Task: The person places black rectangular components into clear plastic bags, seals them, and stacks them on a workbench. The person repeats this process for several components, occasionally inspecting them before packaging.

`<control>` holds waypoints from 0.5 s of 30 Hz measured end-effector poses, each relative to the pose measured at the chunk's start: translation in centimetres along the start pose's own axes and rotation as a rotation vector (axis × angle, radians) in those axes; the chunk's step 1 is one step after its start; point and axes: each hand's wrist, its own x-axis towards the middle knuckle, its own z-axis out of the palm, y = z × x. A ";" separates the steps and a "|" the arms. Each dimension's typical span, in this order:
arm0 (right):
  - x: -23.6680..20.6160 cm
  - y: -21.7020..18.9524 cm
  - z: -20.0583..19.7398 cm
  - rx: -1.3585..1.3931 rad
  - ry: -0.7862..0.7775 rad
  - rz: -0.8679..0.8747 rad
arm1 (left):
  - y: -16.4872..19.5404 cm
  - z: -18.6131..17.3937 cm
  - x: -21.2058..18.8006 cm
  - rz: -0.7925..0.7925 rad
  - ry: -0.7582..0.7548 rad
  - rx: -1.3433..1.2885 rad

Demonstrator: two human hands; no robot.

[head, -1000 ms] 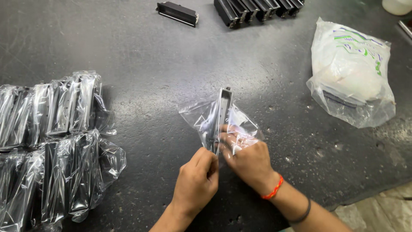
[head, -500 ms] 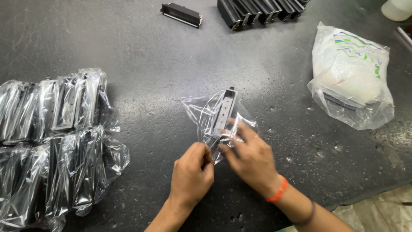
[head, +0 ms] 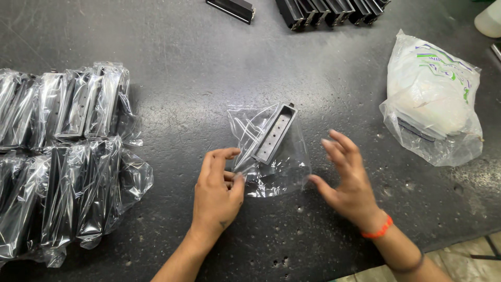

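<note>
Left hand [head: 216, 190] pinched clear bag [head: 271, 156] at lower-left edge; right hand [head: 347, 175] open, empty, just right. Black part [head: 274, 137] inside pointed upper right.

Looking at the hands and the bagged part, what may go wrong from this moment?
1. Only the left hand pinches the clear bag; the right hand is open and apart, so the bag may slide on the table.
2. The dark metal part lies at an angle inside, and its corner might tear the thin plastic.

White bottle [head: 490, 20] — cropped; bagged stacks [head: 10, 156] too
</note>
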 end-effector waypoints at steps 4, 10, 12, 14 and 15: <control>3.4 0.6 1.6 0.008 -0.037 -0.216 | -0.2 0.0 0.2 -0.045 -0.032 -0.134; 5.4 -2.7 1.3 0.167 -0.421 -0.311 | 0.1 -1.1 0.3 0.041 0.114 -0.134; 4.9 -4.4 0.5 0.233 -0.477 -0.355 | 0.5 -1.6 -0.1 0.174 0.112 -0.137; 5.6 -5.0 0.6 0.345 -0.449 -0.382 | 1.0 -2.1 -0.5 0.273 0.070 -0.126; 6.1 -5.0 1.0 0.402 -0.433 -0.394 | 1.2 -2.3 -0.8 0.307 0.030 -0.113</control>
